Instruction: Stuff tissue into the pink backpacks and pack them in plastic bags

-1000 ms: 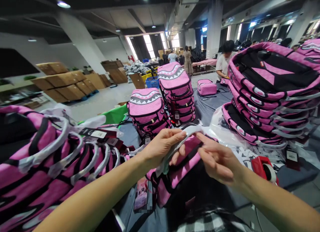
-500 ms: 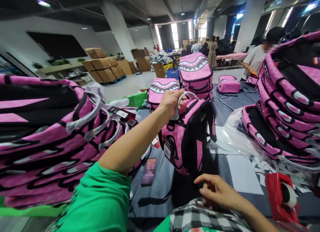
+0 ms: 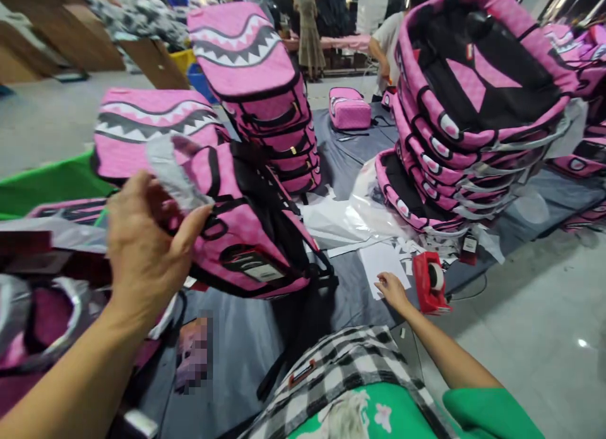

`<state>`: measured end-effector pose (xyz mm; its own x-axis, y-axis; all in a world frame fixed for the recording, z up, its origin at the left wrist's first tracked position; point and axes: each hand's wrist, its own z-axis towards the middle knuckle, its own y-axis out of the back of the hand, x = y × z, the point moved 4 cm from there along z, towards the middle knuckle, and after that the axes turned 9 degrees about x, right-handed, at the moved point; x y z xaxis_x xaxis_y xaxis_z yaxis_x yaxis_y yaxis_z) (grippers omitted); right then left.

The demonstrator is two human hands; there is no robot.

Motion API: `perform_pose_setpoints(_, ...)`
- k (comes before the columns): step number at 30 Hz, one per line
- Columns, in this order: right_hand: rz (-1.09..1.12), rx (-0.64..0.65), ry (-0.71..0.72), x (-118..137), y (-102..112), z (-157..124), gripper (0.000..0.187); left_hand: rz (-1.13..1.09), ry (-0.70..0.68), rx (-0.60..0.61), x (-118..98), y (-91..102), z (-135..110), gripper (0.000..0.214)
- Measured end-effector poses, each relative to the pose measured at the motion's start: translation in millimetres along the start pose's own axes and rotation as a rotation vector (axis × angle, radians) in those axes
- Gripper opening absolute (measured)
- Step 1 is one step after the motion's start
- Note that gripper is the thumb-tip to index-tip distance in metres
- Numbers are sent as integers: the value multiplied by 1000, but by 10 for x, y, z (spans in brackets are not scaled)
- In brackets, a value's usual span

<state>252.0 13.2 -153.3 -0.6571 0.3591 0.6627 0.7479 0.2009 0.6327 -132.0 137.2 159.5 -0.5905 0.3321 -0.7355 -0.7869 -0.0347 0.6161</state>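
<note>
A pink and black backpack point(image 3: 255, 237) leans on the grey-covered table, its top handle point(image 3: 173, 170) wrapped in a pale grey sleeve. Around that handle my left hand point(image 3: 146, 237) is loosely curved, thumb spread away from the fingers; the fingertips are partly hidden. My right hand point(image 3: 394, 290) is over the lower edge of a white paper sheet point(image 3: 381, 262), its fingers bent but apart. Whether they touch the sheet cannot be made out. Just right of it stands a red tape dispenser point(image 3: 430, 284) with a clear roll.
Pink backpacks are stacked at the right point(image 3: 473, 129) and behind the held one point(image 3: 246, 54). A small pink bag point(image 3: 349, 107) stands farther back. Clear plastic wrap point(image 3: 372, 199) lies beside the right stack. A co-worker point(image 3: 386, 47) stands across the table.
The view has swung right and downward. My left hand has loosened from its closed hold on the sleeved handle. My right hand has moved from the front of the table to the paper sheet.
</note>
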Motion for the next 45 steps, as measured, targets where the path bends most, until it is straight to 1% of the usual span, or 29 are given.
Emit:
perform_pose_setpoints(2, -69, -108, -32, -178, 116, 82, 21, 253, -182, -308, -109, -41, -248, 75)
perform_pose_setpoints(3, -99, -142, -46, -245, 139, 119, 22, 318, -271, -398, -161, -128, -388, 75)
perform_pose_setpoints(4, -125, -167, -56, -301, 143, 154, 21, 335, -360, -426, -203, -251, -524, 73)
perform_pose_setpoints(5, -146, -186, -66, -348, 132, 188, 18, 332, -437, -428, -235, -390, -656, 72)
perform_pose_setpoints(7, -179, -211, -78, -419, 93, 249, 8, 339, -538, -366, -276, -684, -887, 73)
perform_pose_setpoints(8, -192, -218, -80, -444, 76, 275, 7, 341, -576, -322, -290, -821, -982, 70)
perform_pose_setpoints(10, -217, -224, -75, -480, 58, 309, 9, 326, -639, -226, -311, -1048, -1125, 58)
perform_pose_setpoints(13, -243, -204, -37, -505, 61, 304, 9, 250, -712, -57, -328, -1269, -1230, 38)
perform_pose_setpoints(15, -250, -180, -9, -518, 62, 265, 18, 179, -722, 26, -319, -1351, -1262, 30)
perform_pose_setpoints(17, -255, -163, 3, -535, 56, 221, 21, 100, -672, 87, -277, -1409, -1286, 24)
perform_pose_setpoints(19, -260, -162, -2, -546, 52, 194, 15, 32, -604, 130, -214, -1457, -1321, 20)
perform_pose_setpoints(21, -266, -166, -7, -534, 70, 193, 14, -24, -559, 168, -152, -1498, -1362, 18)
perform_pose_setpoints(23, -276, -165, 0, -478, 129, 210, 19, -66, -545, 208, -104, -1533, -1392, 18)
perform_pose_setpoints(25, -291, -173, 17, -364, 240, 226, 23, -110, -538, 286, -66, -1587, -1400, 18)
perform_pose_setpoints(28, -320, -209, 70, -50, 447, 201, 15, -170, -558, 459, -12, -1742, -1387, 16)
perform_pose_setpoints(30, -335, -207, 134, 255, 527, 129, 14, -150, -563, 526, 47, -1891, -1350, 22)
perform_pose_setpoints(31, -340, -190, 172, 427, 535, 73, 15, -120, -549, 530, 86, -1975, -1318, 31)
perform_pose_setpoints(33, -346, -130, 255, 780, 497, -83, 14, -64, -503, 515, 160, -2153, -1239, 56)
perform_pose_setpoints(34, -355, -94, 299, 946, 465, -182, 12, -62, -478, 510, 188, -2240, -1199, 65)
perform_pose_setpoints(35, -353, -46, 345, 1094, 434, -289, 11, -86, -450, 518, 207, -2323, -1166, 70)
perform_pose_setpoints(36, -323, 9, 389, 1214, 415, -403, 11, -132, -409, 540, 220, -2399, -1141, 71)
perform_pose_setpoints(38, -147, 110, 424, 1347, 443, -623, 21, -270, -275, 609, 235, -2515, -1120, 63)
perform_pose_setpoints(39, -9, 161, 410, 1358, 482, -721, 29, -347, -191, 659, 238, -2555, -1128, 59)
perform_pose_setpoints(41, 266, 243, 355, 1303, 568, -879, 51, -490, -37, 759, 229, -2590, -1169, 54)
perform_pose_setpoints(42, 359, 264, 329, 1255, 600, -936, 61, -553, 25, 792, 223, -2586, -1191, 53)
perform_pose_setpoints(43, 431, 274, 311, 1205, 617, -976, 68, -610, 82, 808, 224, -2573, -1208, 54)
perform_pose_setpoints(44, 495, 261, 300, 1160, 621, -998, 70, -655, 132, 812, 233, -2558, -1220, 54)
perform_pose_setpoints(45, 560, 217, 289, 1120, 616, -1003, 67, -688, 174, 808, 251, -2544, -1228, 55)
